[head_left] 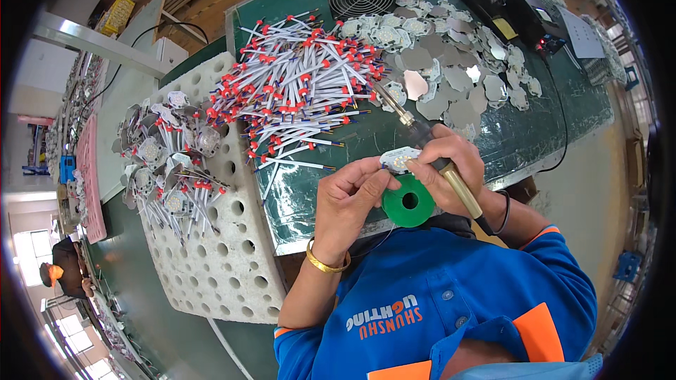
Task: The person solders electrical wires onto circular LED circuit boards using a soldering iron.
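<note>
A long green tabletop (549,116) fills the middle of the room, and a white foam board full of round holes (225,267) lies on its left part. The floor (598,190) to the right is light brown, and more long tables (84,162) covered with small parts stand at the far left. Bright daylight comes in through windows (28,246) low at the left, near a person in a dark top with an orange cap (60,271).

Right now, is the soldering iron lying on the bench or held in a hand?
Held. The right hand grips the soldering iron by its handle, tip pointing away, clear of the green bench. The left hand holds a small white board.
</note>
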### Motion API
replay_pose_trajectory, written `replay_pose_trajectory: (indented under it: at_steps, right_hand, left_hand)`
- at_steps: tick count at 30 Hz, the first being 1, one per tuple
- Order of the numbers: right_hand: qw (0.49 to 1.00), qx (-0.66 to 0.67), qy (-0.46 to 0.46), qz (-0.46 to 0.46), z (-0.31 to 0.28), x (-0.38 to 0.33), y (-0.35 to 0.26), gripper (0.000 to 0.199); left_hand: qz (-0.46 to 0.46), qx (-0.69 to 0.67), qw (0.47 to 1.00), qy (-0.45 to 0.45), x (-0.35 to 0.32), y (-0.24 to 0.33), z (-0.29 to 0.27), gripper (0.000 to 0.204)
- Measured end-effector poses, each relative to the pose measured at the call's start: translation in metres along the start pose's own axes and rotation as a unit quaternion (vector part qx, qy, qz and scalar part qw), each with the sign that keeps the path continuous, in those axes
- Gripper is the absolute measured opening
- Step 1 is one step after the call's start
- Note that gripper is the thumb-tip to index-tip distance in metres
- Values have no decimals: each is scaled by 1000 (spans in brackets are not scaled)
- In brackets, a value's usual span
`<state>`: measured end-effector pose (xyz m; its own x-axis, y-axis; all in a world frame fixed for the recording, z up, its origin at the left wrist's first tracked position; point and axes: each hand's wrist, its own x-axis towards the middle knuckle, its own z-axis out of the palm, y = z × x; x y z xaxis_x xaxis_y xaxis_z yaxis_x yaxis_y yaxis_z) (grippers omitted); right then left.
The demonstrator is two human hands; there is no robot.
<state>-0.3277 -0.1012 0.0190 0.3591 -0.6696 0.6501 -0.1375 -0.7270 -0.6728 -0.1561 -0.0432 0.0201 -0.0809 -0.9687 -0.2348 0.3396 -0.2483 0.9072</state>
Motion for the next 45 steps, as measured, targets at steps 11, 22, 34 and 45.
replay_pose_trajectory:
  at_steps: [11, 22, 34, 45]
  right_hand:
    - [1000, -6, 14, 26, 2, -9, -2, 25]
    - [989, 55, -98, -100, -54, -13, -17, 23]
    - [973, 41, -181, -139, -63, -12, -24, 27]
    - [970, 27, -182, -156, -61, -12, -21, 26]
  left_hand:
    - [9, 1, 1000, 12, -2, 0, 3, 17]
    - [57, 164, 983, 59, -22, 4, 0, 17]
    - [64, 234, 969, 50, -22, 12, 4, 15]
    - [54, 218, 973, 51, -21, 14, 5, 15]
